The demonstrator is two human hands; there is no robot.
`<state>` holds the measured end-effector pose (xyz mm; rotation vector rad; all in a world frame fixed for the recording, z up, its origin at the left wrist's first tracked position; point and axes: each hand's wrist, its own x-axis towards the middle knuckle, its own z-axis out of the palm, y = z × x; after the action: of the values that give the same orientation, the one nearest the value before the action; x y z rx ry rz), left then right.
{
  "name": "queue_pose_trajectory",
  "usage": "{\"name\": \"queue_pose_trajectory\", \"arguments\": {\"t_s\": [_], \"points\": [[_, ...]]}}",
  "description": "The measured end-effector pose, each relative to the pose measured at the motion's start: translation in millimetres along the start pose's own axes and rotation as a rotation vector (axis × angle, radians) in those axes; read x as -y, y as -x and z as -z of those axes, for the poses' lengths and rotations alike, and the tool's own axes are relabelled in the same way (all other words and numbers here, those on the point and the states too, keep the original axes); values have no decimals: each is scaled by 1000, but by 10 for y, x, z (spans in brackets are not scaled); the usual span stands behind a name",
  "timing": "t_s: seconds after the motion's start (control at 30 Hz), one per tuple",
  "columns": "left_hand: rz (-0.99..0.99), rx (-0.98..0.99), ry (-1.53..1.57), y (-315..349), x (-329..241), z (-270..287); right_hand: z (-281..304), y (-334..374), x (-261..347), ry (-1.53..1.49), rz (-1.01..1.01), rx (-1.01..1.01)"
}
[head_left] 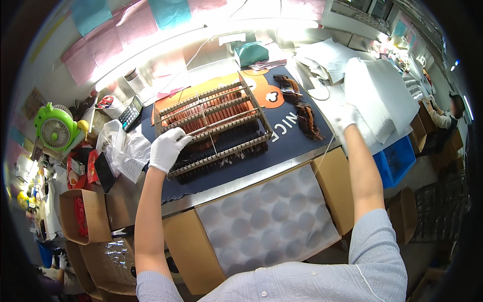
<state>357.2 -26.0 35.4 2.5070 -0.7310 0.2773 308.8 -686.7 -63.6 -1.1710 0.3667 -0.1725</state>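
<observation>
A metal slotted rack lies on a dark blue mat with an orange printed picture. Rows of thin reddish-brown pieces stand upright in its far part, with dark ones nearer me. My left hand, in a white glove, is closed at the rack's left side, its fingertips on a bar. On the right, my right hand, also gloved, is over white sheets; its fingers are smeared and pale against the paper. Between the rack and that hand lie fanned bunches of glossy dark brown curved pieces.
An open carton with a dimpled white liner stands against the near table edge. A blue bin is at right. A green fan, calculator and plastic bags crowd the left. Another person sits far right.
</observation>
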Motion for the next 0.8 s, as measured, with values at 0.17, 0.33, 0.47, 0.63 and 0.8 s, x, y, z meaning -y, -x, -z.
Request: {"name": "queue_pose_trajectory", "arguments": {"t_s": [0.17,0.33,0.47,0.63,0.8], "points": [[58,23,-84,184,87,183,-3082,605,-868,253,-394,361],[4,-12,-3,145,79,122,-1736,-352,-345,-1,-298,118],[22,15,0,100,81,104,-1467,-871,-379,-180,-347,575],[50,16,-59,188,104,169,-3451,-75,-742,671,-176,280],[13,-4,-43,173,74,152,-2068,-906,-85,84,-292,44]]}}
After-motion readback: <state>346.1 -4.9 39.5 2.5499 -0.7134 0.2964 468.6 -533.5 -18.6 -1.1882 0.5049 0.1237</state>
